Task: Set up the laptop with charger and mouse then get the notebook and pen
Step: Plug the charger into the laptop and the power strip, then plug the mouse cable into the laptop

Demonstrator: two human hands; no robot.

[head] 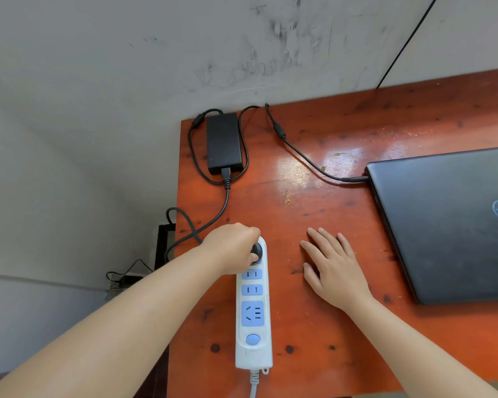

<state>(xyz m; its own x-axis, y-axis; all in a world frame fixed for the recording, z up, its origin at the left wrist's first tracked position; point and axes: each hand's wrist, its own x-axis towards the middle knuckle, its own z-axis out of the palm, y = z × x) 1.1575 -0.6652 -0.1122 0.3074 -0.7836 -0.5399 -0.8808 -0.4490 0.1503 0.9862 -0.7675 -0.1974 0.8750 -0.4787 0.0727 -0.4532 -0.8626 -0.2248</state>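
Here your left hand [233,248] pinches the stiff black plug [256,250] into the light power strip [253,308]; steady that with your flat, released right hand [335,272].

A glossy reddish-orange wooden table [314,173] carries a closed black laptop [443,219], a black rectangular charger brick [224,142] and a white-and-blue power strip [253,311].

A: Where's the laptop [454,222]?
B: At three o'clock on the desk [314,202], black, lid shut, charger cord in its left edge.
A: And the charger [224,142]?
B: Black brick at eleven o'clock; its plug [256,250] sits in the power strip's [253,326] top socket.
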